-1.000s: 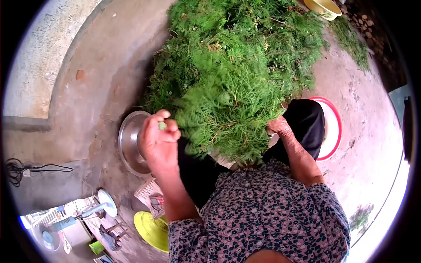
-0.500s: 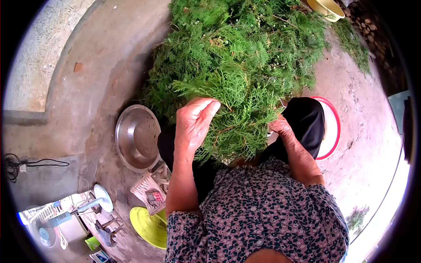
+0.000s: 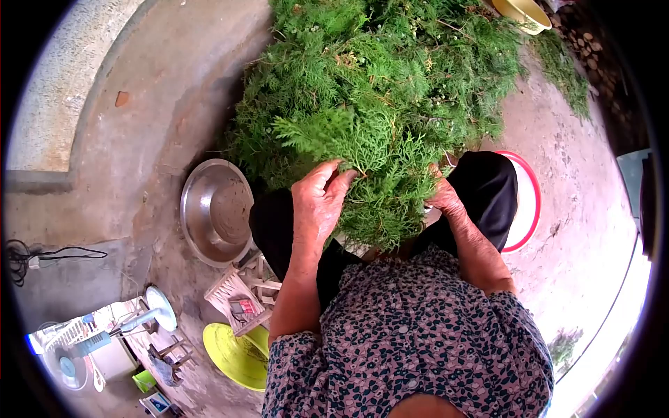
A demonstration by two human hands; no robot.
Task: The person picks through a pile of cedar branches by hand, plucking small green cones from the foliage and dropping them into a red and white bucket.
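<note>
A leafy green cypress branch (image 3: 390, 188) is held over my lap, between my two hands. My left hand (image 3: 318, 202) is at its left side, thumb and fingers pinched on a sprig. My right hand (image 3: 446, 195) is closed round the branch's right side, with its fingertips partly hidden by the leaves. In front of my knees lies a big heap of cypress branches (image 3: 376, 76), some bearing small pale cones.
A metal basin (image 3: 198, 233) stands by my left knee, and a red-rimmed basin (image 3: 535, 202) by my right. A yellow basin (image 3: 533, 24) sits beyond the heap. Behind my left arm are a small chair (image 3: 226, 292), a yellow-green round lid-like thing (image 3: 233, 359) and a fan (image 3: 160, 308).
My left hand has moved a little right and down, closer to the middle of the branch. The leaves hanging below it have shifted. My right hand stays nearly in place.
</note>
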